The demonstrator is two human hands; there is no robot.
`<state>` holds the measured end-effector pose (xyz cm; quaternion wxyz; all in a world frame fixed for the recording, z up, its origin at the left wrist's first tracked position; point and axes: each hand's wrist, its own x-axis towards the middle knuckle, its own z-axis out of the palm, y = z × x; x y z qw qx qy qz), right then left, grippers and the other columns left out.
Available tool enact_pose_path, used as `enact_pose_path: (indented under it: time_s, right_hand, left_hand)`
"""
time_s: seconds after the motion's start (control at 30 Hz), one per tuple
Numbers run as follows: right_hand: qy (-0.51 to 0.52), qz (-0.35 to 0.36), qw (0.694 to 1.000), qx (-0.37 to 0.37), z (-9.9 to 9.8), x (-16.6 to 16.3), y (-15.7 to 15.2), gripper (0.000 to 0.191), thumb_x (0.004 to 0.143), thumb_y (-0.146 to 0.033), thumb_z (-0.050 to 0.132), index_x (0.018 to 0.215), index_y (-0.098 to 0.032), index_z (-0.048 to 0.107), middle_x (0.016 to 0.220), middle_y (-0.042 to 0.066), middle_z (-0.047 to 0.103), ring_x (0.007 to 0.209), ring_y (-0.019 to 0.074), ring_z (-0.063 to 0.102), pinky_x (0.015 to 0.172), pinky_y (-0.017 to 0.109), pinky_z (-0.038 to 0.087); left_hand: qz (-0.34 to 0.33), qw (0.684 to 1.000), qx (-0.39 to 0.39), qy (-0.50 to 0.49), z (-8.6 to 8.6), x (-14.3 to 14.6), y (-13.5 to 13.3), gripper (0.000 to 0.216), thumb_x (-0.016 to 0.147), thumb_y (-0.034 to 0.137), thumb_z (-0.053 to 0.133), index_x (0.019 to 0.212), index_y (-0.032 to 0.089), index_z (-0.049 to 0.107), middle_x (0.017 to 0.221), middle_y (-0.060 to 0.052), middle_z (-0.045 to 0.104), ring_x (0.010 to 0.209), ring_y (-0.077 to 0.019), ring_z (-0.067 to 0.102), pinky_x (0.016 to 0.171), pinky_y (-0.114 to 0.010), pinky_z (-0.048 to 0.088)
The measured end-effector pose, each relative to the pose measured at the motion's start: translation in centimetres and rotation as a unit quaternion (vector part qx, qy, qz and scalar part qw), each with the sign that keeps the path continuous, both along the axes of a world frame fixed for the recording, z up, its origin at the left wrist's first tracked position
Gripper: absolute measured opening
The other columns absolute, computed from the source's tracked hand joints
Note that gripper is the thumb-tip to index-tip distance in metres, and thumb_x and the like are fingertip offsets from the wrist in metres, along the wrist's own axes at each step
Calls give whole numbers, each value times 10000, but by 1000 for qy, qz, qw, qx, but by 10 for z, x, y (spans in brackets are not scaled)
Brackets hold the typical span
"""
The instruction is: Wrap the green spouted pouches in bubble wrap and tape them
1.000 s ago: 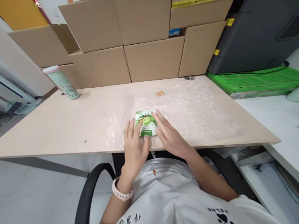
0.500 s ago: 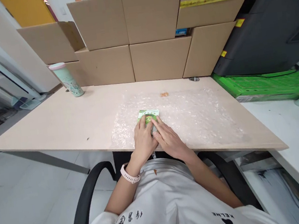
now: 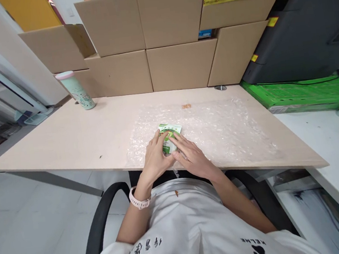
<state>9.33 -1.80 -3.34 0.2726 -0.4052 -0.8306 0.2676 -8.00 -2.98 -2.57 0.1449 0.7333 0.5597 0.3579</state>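
Note:
A small green and white packet (image 3: 168, 147) lies on a sheet of clear bubble wrap (image 3: 219, 131) near the table's front edge. My left hand (image 3: 156, 155) rests over the packet's left side, its fingers apart and thumb pointing inward. Across the right side lies my right hand (image 3: 193, 157), fingers stretched out over the packet. The two thumbs almost meet at the packet's lower end. Both hands partly cover it, so its side edges and bottom are hidden. A pink band (image 3: 139, 200) circles my left wrist.
Cardboard boxes (image 3: 119, 73) line the table's back. A mint tumbler (image 3: 75, 90) stands at the left rear. Small orange-brown pieces (image 3: 186, 106) are at the bubble wrap's far side. A green box (image 3: 314, 95) and a dark case (image 3: 298, 41) are at the right.
My left hand has shifted left and its fingers have spread, showing more of the packet's middle. The packet is turned slightly. My right hand stays nearly in place.

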Motion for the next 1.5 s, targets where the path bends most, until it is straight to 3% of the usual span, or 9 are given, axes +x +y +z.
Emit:
enact_pose_path:
  time_s: [0.17, 0.4, 0.53, 0.7, 0.9, 1.0, 1.1, 1.3, 1.5]
  right_hand:
    - [-7, 30, 999, -10, 6, 4, 0, 620, 1009, -585, 312, 1578, -346, 256, 1671, -26, 137, 1553, 278, 59, 1237, 564, 181]
    - [-69, 45, 996, 25, 4, 3, 0, 635, 1004, -526, 391, 1575, -269, 288, 1681, 20, 88, 1553, 302, 48, 1224, 553, 211]
    - [-129, -21, 989, 65, 4, -6, -2, 533, 1008, -336, 397, 1529, -223, 394, 1657, 78, 224, 1507, 318, 250, 1183, 532, 298]
    - [-205, -76, 964, 153, 15, -21, 5, 503, 973, -282, 475, 1469, -192, 483, 1555, 136, 421, 1343, 357, 459, 1082, 554, 404]
    - [-218, -37, 960, 173, 10, -28, 16, 496, 977, -147, 367, 1457, -171, 487, 1541, 165, 441, 1417, 342, 415, 1028, 511, 494]
    - [-212, -72, 963, 151, 4, -27, 17, 520, 983, -108, 271, 1463, -142, 467, 1463, 202, 524, 1257, 343, 584, 893, 495, 569]
    - [-198, -93, 963, 155, 2, -23, 18, 519, 979, -91, 232, 1410, -139, 517, 1317, 217, 638, 1050, 335, 687, 780, 482, 590]
    - [-124, -174, 958, 190, 19, -24, 32, 533, 1024, -192, 146, 1284, -148, 609, 890, 195, 726, 788, 296, 698, 637, 425, 565]
    - [-148, -101, 951, 252, 23, -59, 18, 456, 1020, -134, 238, 1301, -152, 596, 1088, 192, 722, 942, 272, 689, 729, 400, 569]
  left_hand:
    - [17, 970, -40, -240, -4, -14, 8, 497, 910, 355, 568, 1392, 291, 462, 1547, -129, 425, 1414, -333, 450, 1079, -572, 469]
    - [13, 850, -180, -494, 7, -37, 20, 296, 907, 239, 501, 1174, 273, 625, 1301, -103, 634, 1307, -272, 572, 1151, -531, 435]
    - [15, 795, -209, -570, 12, -38, 19, 274, 841, 248, 611, 1108, 267, 669, 1259, -81, 647, 1337, -271, 540, 1200, -483, 372]
    - [16, 773, -209, -599, 5, -39, 20, 239, 795, 227, 677, 1031, 266, 679, 1265, -64, 643, 1318, -271, 552, 1163, -456, 413]
    - [25, 824, -131, -550, 1, -38, 8, 250, 809, 257, 676, 1058, 241, 668, 1240, -82, 653, 1259, -290, 598, 1108, -480, 457]
    - [112, 921, 12, -373, -2, -49, -8, 286, 850, 267, 665, 1136, 282, 666, 1361, -66, 597, 1348, -301, 512, 1181, -530, 355]
    - [165, 973, 92, -131, -12, -64, -20, 340, 841, 240, 681, 1177, 291, 671, 1444, -72, 544, 1416, -366, 418, 1211, -641, 210]
    - [188, 973, 104, 88, -36, -69, -15, 331, 867, 224, 638, 1196, 207, 669, 1371, -152, 611, 1351, -435, 489, 1113, -724, 301]
    - [195, 969, 100, 113, -35, -66, -13, 346, 888, 246, 599, 1223, 178, 652, 1387, -179, 596, 1341, -432, 502, 1110, -718, 322]
